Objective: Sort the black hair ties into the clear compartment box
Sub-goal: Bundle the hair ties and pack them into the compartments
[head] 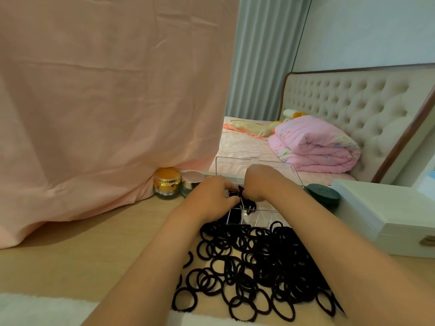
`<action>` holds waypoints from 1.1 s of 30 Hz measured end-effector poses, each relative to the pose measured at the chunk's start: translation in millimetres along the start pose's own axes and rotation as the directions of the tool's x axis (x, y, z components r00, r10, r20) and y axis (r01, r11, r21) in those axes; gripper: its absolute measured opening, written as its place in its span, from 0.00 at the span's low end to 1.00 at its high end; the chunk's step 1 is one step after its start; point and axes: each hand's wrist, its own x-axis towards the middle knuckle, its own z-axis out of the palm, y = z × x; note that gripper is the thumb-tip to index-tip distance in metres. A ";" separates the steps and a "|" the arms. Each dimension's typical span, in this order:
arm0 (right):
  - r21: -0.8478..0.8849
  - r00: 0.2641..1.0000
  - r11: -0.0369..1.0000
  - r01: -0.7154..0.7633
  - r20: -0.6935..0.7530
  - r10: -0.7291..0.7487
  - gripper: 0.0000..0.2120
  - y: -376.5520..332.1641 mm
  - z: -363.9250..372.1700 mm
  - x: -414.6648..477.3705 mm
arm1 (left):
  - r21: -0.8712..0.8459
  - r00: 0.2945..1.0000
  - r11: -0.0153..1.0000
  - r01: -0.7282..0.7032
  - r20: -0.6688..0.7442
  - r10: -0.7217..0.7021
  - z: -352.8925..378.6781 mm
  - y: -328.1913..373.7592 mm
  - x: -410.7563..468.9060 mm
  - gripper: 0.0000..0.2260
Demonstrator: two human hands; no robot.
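A big heap of black hair ties lies on the wooden table in front of me. Behind it stands the clear compartment box with its lid raised. Both hands meet over the box's far left compartments. My left hand and my right hand pinch a small bunch of black hair ties between them, just above a compartment that holds more ties. A near left compartment looks dark with ties; those to the right look clear.
A gold-lidded jar and a silver-lidded jar stand left of the box. A dark green round tin and a white case sit to the right. A pink cloth hangs at the left; a bed lies behind.
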 end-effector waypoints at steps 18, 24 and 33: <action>0.517 0.969 0.823 0.236 -0.186 -0.161 0.10 68.1 14.5 -24.2 | 0.237 0.981 0.953 -0.187 -0.004 0.194 16.0 7.3 1.4 0.13; 0.137 0.961 0.967 0.213 -0.206 -0.182 0.11 67.5 19.8 -23.2 | 0.224 0.970 0.944 -0.243 0.025 0.243 13.1 15.7 0.6 0.10; -0.181 0.992 0.976 0.124 0.021 -0.122 0.20 40.2 17.9 -6.8 | 0.046 0.981 0.982 -0.181 -0.056 0.183 5.3 11.5 0.3 0.07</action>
